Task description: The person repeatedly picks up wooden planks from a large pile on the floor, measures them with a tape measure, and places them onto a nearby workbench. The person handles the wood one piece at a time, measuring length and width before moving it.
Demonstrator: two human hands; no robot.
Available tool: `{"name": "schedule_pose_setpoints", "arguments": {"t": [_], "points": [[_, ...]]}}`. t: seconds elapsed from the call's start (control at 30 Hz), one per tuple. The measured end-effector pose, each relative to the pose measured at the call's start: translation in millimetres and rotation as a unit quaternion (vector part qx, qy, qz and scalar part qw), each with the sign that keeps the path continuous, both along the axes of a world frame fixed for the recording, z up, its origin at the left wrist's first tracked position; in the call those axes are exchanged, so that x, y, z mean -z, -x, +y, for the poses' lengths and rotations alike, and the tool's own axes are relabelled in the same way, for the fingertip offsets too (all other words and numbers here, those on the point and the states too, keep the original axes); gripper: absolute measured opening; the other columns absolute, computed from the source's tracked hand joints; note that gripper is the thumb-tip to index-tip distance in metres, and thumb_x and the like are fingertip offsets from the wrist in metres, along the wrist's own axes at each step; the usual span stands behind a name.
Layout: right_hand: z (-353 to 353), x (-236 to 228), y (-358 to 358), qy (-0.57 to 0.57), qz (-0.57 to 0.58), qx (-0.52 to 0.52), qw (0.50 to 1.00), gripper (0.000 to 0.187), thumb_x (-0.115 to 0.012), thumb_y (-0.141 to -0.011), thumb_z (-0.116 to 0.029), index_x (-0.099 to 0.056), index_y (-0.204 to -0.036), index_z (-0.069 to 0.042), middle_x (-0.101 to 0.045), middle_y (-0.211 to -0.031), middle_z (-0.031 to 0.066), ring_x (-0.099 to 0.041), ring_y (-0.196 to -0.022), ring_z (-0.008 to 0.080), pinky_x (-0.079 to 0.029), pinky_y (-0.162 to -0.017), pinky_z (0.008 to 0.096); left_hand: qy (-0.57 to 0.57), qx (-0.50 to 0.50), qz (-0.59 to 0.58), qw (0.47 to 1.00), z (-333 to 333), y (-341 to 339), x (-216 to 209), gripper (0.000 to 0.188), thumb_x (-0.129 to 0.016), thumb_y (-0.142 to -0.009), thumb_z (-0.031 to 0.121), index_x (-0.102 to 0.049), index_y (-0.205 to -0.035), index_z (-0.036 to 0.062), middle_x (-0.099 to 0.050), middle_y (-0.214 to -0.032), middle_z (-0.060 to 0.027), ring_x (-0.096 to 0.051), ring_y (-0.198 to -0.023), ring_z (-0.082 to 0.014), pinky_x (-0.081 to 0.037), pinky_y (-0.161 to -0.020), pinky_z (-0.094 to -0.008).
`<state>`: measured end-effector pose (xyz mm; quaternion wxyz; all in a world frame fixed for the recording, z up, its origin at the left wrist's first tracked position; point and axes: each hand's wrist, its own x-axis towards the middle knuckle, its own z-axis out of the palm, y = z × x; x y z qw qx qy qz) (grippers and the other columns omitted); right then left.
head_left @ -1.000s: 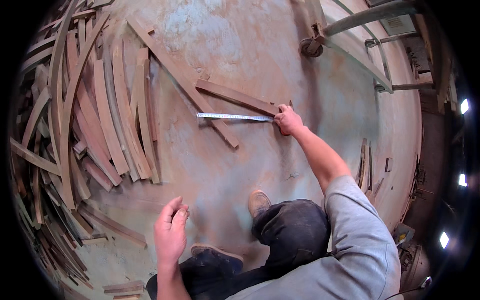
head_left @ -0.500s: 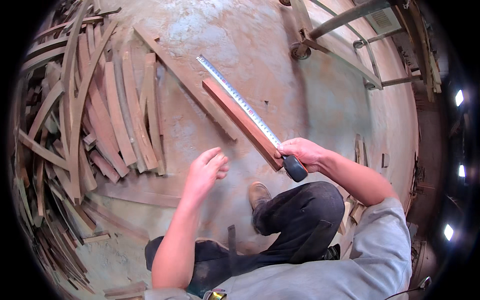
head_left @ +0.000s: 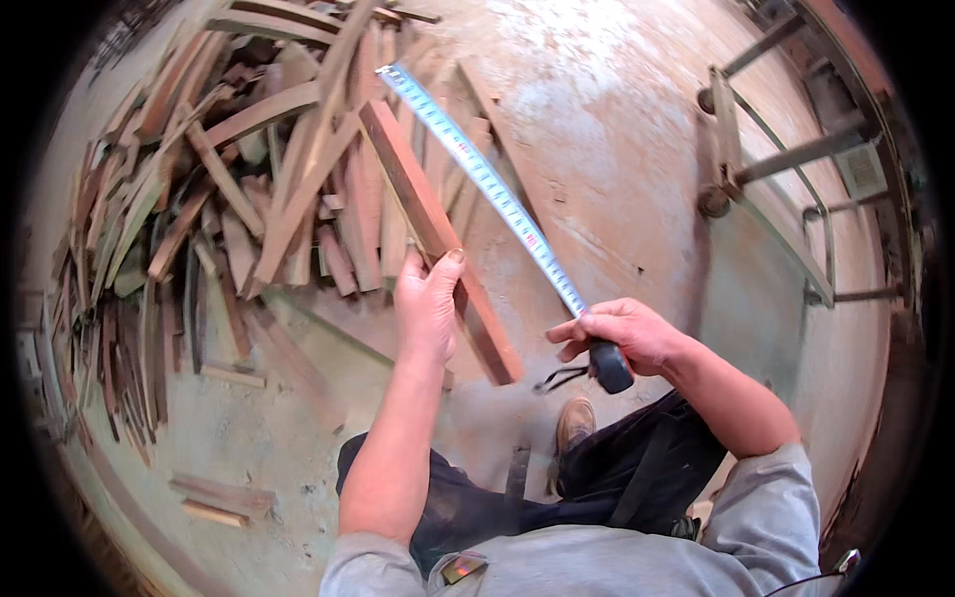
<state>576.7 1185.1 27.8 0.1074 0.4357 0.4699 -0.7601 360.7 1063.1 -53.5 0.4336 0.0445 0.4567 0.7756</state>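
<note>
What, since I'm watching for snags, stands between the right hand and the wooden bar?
Between the right hand and the wooden bar, only the black strap of the tape measure juts partway into the gap, below the fingers, without visible contact with the bar. Above it, floor shows.

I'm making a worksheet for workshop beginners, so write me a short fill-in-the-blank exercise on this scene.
1. The left hand grips a bar made of ____.
2. The right hand holds a ____ with its blade pulled out.
3. The person's shirt is ____ in colour.
4. Of the picture's left and right halves, the pile lies mainly in the ____ one.

Missing words: wood; tape measure; grey; left.
</note>
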Motion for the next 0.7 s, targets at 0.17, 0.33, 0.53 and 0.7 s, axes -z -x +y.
{"name": "schedule_pose_setpoints", "arguments": {"t": [0.17, 0.33, 0.53, 0.7], "points": [[10, -2, 9, -0.128, 0.052, -0.002, 0.990, 0.027, -0.056, -0.096, -0.019, -0.068, -0.086, 0.002, -0.070, -0.080, 0.0075, -0.063, -0.073, 0.0115, -0.051, -0.067, 0.0270, 0.060, -0.024, 0.078, 0.995, -34, 38, -22, 0.043, -0.072, -0.088, 0.022, -0.051, -0.118, 0.0007, -0.058, -0.092, -0.0030, -0.059, -0.070, -0.0122, -0.056, -0.060, -0.0298], [29, 13, 24, -0.327, 0.034, -0.126, 0.936, 0.023, -0.058, -0.094, -0.020, -0.069, -0.089, 0.000, -0.068, -0.074, 0.0033, -0.060, -0.069, 0.0089, -0.049, -0.064, 0.0266, 0.127, -0.038, 0.076, 0.988, -54, 48, -23, 0.044, -0.071, -0.088, 0.025, -0.050, -0.119, 0.0022, -0.064, -0.095, -0.0062, -0.064, -0.073, -0.0148, -0.055, -0.059, -0.0289], [59, 27, 16, -0.429, -0.002, -0.182, 0.885, 0.019, -0.059, -0.092, -0.017, -0.069, -0.089, -0.001, -0.065, -0.069, 0.0072, -0.059, -0.064, 0.0132, -0.050, -0.064, 0.0293, 0.156, 0.045, 0.058, 0.985, -63, 49, -32, 0.032, -0.055, -0.090, 0.012, -0.051, -0.120, 0.0025, -0.065, -0.097, -0.0078, -0.065, -0.073, -0.0150, -0.054, -0.060, -0.0282], [76, 39, 7, -0.435, -0.022, -0.180, 0.882, 0.020, -0.060, -0.092, -0.018, -0.070, -0.096, -0.001, -0.067, -0.072, 0.0087, -0.062, -0.065, 0.0142, -0.051, -0.065, 0.0299, 0.154, 0.062, 0.042, 0.985, -65, 49, -34, 0.034, -0.054, -0.089, 0.010, -0.052, -0.122, 0.0018, -0.066, -0.098, -0.0092, -0.065, -0.072, -0.0151, -0.054, -0.060, -0.0287]]}}
